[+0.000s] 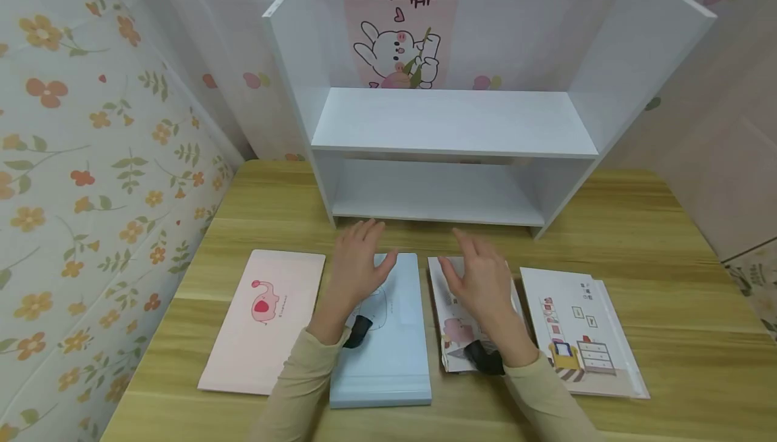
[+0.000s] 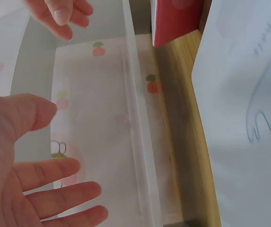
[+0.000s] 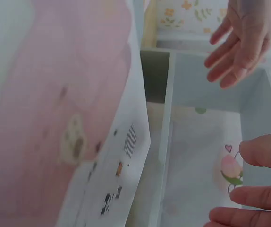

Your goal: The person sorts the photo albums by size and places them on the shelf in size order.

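My left hand [image 1: 357,270] is held above the far part of a light blue notebook [image 1: 394,327], thumb spread from the fingers and nothing in its grasp. In the left wrist view that notebook's whale drawing [image 2: 263,109] is visible. Over a white picture book with a pink figure [image 1: 456,328] hovers my right hand [image 1: 485,287], also holding nothing, fingers extended; it hides part of the cover. The right wrist view shows this book's pink cover [image 3: 79,71] close up. A pink elephant notebook [image 1: 267,320] lies left of the blue one.
Behind the row stands a white two-tier shelf [image 1: 449,121] with tall side panels. Far right lies a white book with a furniture picture [image 1: 583,334]. The wooden table [image 1: 686,280] carries everything. A flowered curtain [image 1: 91,226] borders the left, and a bunny poster [image 1: 403,44] hangs behind.
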Demonstrator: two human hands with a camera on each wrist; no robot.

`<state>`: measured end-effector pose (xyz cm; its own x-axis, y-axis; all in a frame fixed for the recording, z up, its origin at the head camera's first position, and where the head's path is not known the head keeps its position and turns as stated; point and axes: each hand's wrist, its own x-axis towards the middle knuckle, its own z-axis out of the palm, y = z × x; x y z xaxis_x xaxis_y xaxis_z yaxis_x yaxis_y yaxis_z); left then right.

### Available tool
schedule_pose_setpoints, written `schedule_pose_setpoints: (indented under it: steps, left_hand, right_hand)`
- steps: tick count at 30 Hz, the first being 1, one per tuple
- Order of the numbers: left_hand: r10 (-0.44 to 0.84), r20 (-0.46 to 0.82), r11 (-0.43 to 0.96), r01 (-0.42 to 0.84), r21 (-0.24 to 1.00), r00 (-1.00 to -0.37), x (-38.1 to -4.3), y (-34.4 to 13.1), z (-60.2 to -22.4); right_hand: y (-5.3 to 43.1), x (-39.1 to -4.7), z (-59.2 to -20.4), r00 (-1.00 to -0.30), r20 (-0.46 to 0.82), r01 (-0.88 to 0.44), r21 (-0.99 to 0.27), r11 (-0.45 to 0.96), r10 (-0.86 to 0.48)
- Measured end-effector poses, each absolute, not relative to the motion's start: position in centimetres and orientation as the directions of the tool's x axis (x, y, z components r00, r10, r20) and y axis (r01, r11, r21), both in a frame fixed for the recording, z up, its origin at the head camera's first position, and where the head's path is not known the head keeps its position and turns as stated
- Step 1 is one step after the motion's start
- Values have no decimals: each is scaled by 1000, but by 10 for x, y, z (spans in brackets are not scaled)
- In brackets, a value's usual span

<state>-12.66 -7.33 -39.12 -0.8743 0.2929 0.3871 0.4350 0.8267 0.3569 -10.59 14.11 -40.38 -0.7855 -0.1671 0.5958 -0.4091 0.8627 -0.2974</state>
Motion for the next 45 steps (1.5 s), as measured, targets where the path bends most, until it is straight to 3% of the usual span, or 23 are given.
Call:
schedule_pose_setpoints:
  steps: [5,11,17,21,32,40,45]
  left_hand:
    - [272,444,812,452,370,-853,-122,-89,-396]
    - [207,438,831,394,394,-875,-115,-109,-399]
    - [115,269,788,253,561,-956,-98,-127,-393]
    - [62,199,733,179,656,-978,-87,-137,-392]
    - [-66,161,734,61,677,-985,-66,-167,-398]
    - [-187,226,797,-13,603,-956,-53,-196,-413]
    - [-267,152,791,-127,598,-952,-46,-219,-416]
  right_hand:
    - [136,-101,-402,-819,554,-406,-372,835,-152]
    - [129,-95,-400,-863,478,-411,-472,780,-166]
    - [120,-93,-398,-876,436,-419,-473,775,-207]
    - [114,-93,-396,-883,411,-420,-476,773,-226]
    - [94,-94,-393,-892,353,-434,-500,749,-282]
    - [80,-91,-394,-905,277,-423,-530,734,-322]
    - [69,-89,-392,-893,283,-449,-532,718,-349]
